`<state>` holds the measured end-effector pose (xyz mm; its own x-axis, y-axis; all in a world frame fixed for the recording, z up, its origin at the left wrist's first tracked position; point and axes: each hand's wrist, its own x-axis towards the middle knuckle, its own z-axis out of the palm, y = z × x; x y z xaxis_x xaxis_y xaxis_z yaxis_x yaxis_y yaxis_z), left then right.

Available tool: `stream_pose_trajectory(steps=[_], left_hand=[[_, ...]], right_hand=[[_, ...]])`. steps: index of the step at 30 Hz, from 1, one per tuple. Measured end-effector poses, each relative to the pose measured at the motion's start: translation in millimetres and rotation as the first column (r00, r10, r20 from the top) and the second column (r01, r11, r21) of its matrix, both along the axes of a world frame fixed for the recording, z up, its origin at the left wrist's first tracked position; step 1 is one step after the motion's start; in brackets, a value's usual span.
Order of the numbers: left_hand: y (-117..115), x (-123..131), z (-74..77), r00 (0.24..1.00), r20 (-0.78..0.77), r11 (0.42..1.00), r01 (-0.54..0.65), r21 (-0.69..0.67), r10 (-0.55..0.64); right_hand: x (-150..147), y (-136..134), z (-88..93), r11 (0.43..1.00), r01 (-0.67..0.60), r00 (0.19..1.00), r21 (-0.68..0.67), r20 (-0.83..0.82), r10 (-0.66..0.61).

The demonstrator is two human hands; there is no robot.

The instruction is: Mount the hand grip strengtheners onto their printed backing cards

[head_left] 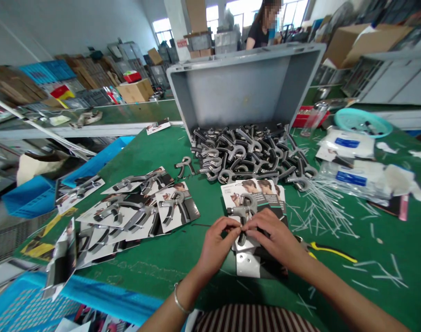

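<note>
A grey and black hand grip strengthener [247, 205] lies on a stack of printed backing cards [227, 191] in front of me. My left hand [217, 244] pinches thumb and forefinger at one handle of it. From the other side, my right hand [274, 237] pinches at the same spot, the fingertips of both hands nearly meeting. What they pinch is too small and too covered to make out. Below the hands, the lower end of a card [248, 265] with punched holes shows.
A grey crate [238, 97] lies tipped on its side, with a heap of hand grip strengtheners [245, 157] spilling out. Carded ones [178, 207] lie at left. Loose white ties [321, 212], yellow-handled pliers [331, 251] and plastic bags [355, 177] are at right. A person [260, 32] stands behind.
</note>
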<state>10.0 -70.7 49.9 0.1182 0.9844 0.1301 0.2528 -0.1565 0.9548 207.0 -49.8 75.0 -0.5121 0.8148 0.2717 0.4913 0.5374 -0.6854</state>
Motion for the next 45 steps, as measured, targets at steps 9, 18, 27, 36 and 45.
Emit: stream_pose_trajectory(steps=[9,18,27,36,45], left_hand=[[-2,-1,-4.4,0.991,0.135,0.988,0.018,-0.153,0.003],[-2,3,0.7,0.993,0.113,0.993,0.043,-0.111,-0.030],[-1,2,0.3,0.996,0.088,0.997,0.001,-0.082,0.007],[2,1,6.9,0.997,-0.037,0.997,0.074,0.000,-0.074],[2,-2,28.6,0.852,-0.497,0.943,0.284,0.175,-0.165]], right_hand=[[8,-2,5.7,0.990,0.019,0.961,0.141,0.272,-0.057],[5,0,11.0,0.981,-0.026,0.931,0.191,0.363,-0.046],[8,5,11.7,0.972,-0.046,0.962,0.228,0.272,-0.019],[6,3,12.8,0.968,-0.098,0.954,0.229,0.299,0.025],[4,-1,14.3,0.982,-0.045,0.960,0.186,0.280,-0.010]])
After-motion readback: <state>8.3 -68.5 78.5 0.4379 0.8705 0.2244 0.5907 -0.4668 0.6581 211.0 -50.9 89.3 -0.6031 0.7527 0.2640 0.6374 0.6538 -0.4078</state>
